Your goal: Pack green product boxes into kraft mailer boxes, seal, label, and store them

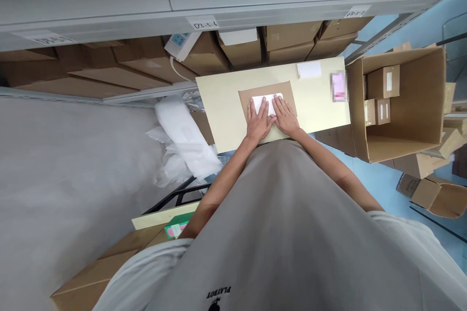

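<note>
Both my hands lie flat, side by side, on a small white rectangular sheet or label (270, 105). Beneath it is a piece of brown cardboard (248, 96), resting on a pale yellow board (226, 121). My left hand (258, 121) presses on the left part of the white piece, its fingers stretched out. On the right part lies my right hand (285, 115), also with fingers extended, its thumb near the left thumb. The fingers cover much of the white piece. Further right on the board are a white stack of paper (309, 70) and a blurred pink item (339, 87).
A large open carton (404, 141) with several small boxes stands right of the board. Ahead runs a metal shelf (127, 22) holding brown boxes (146, 60) and a power strip (182, 44). White foam wrapping (189, 136) hangs at the board's left. More boxes (109, 272) sit lower left.
</note>
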